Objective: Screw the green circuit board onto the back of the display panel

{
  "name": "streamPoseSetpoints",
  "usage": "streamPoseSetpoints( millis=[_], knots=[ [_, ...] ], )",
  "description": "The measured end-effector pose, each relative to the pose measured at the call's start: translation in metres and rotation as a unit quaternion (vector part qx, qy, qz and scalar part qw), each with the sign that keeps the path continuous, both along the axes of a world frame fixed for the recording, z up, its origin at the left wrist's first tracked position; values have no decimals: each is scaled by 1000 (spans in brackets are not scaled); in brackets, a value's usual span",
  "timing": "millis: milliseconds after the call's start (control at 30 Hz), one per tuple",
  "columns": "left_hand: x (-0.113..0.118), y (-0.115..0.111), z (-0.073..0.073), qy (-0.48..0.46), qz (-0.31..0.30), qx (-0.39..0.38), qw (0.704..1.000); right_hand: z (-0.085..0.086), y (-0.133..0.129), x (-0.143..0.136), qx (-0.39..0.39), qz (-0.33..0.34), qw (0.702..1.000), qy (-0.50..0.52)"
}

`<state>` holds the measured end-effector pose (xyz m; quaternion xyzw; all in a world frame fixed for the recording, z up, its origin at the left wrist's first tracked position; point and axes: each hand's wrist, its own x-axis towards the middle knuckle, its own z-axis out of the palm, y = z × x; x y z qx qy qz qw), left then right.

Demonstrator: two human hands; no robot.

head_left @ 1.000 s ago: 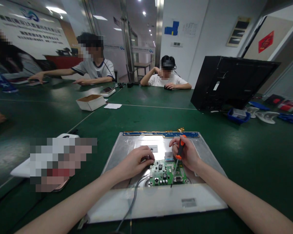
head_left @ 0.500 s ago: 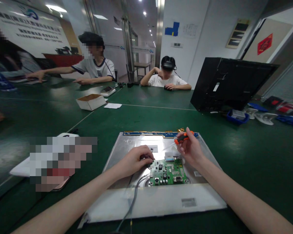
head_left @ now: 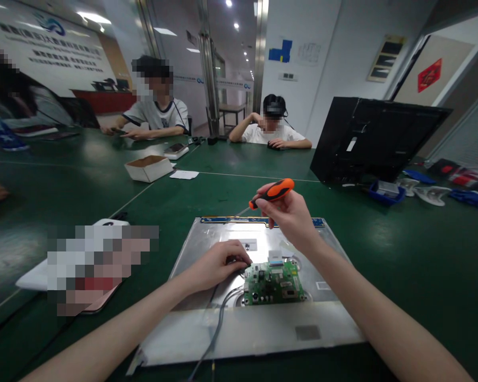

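A metal-backed display panel [head_left: 207, 334] lies on the green table in front of me, with a green circuit board [head_left: 273, 284] on its middle. At the board's upper left corner is my left hand [head_left: 233, 257], fingers curled and closed; what they pinch, if anything, is hidden. My right hand [head_left: 289, 215] is shut on an orange and black screwdriver [head_left: 273, 193], held above the panel's far edge with its shaft pointing down and left. A blue circuit strip [head_left: 227, 220] runs along that far edge. Dark cables [head_left: 219, 323] lead from the board over the near edge.
A black monitor housing [head_left: 374, 143] stands at the right, with a blue tray [head_left: 386, 192] beside it. Left of me lies a partly blurred pink and white pile [head_left: 99, 270]. An open white box [head_left: 148, 168] sits farther back. Several people sit around the table.
My right hand has moved up and left with the screwdriver, away from the board. My left hand has stayed at the board's corner. A person at the far left has drawn an arm back.
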<state>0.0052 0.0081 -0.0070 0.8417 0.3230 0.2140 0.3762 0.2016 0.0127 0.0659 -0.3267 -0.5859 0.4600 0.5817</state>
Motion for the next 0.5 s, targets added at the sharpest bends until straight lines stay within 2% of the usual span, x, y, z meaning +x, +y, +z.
streamPoseSetpoints(
  millis=[100, 233, 333, 500],
  knots=[
    [1, 0, -1, 8, 16, -3, 1000, 5, -4, 4, 122, 7, 980, -157],
    [2, 0, 0, 6, 17, -5, 1000, 8, -13, 13, 217, 31, 915, -338],
    [1, 1, 1, 7, 9, -1, 1000, 6, -14, 15, 233, 59, 893, -380],
    [0, 0, 2, 13, 6, 7, 1000, -1, -11, 11, 228, 65, 885, -401]
  ],
)
